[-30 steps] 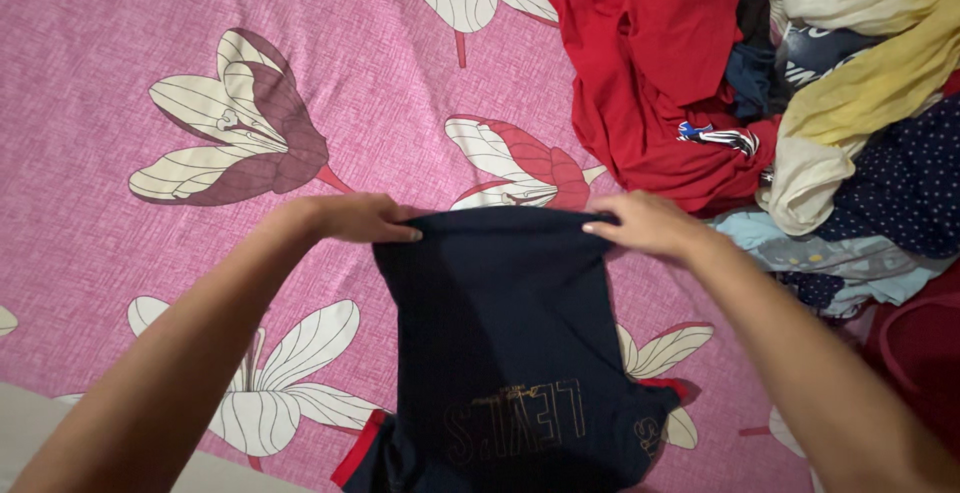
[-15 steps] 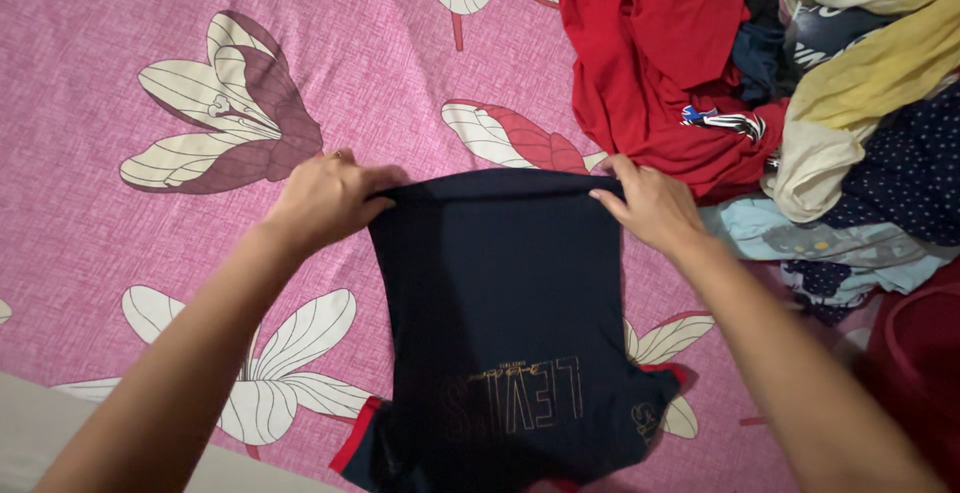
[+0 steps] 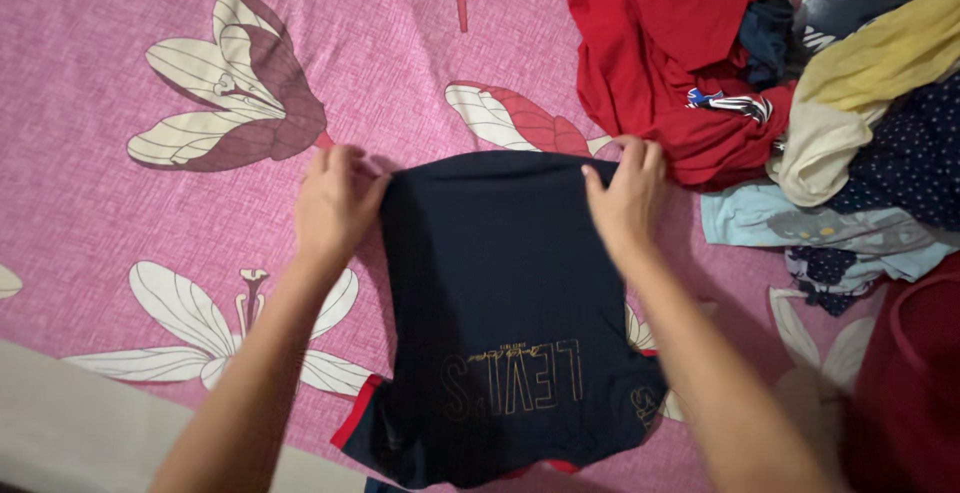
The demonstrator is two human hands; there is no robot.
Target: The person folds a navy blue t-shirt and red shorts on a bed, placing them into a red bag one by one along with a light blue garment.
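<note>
Since the frame 0.5 s ago, both hands sit a little lower in view w/ the shirt's far edge; grip points unchanged, at the two top corners.

Left hand (image 3: 335,203): fingers closed on the top-left corner of the dark navy T-shirt (image 3: 500,303), cloth pinched betw. thumb and fingers. Right hand (image 3: 625,193): fingers closed on the top-right corner, same pinch. Hands are well apart, one per corner, far edge stretched flat betw. them.

Shirt position: lies on the pink floral bedsheet (image 3: 120,43), approx. centre of view, print side up w/ gold lettering near the near edge, red trim showing at the lower-left hem. Lower part runs toward the person, betw. both forearms.

Surroundings: red garment (image 3: 660,43) just beyond the right hand, close to the fingertips; contact cannot be told. Right of it, a clothes pile: yellow cloth (image 3: 880,53), dotted navy fabric (image 3: 915,153), light blue garment (image 3: 800,223). Dark red fabric (image 3: 910,383) at lower-right edge.
</note>
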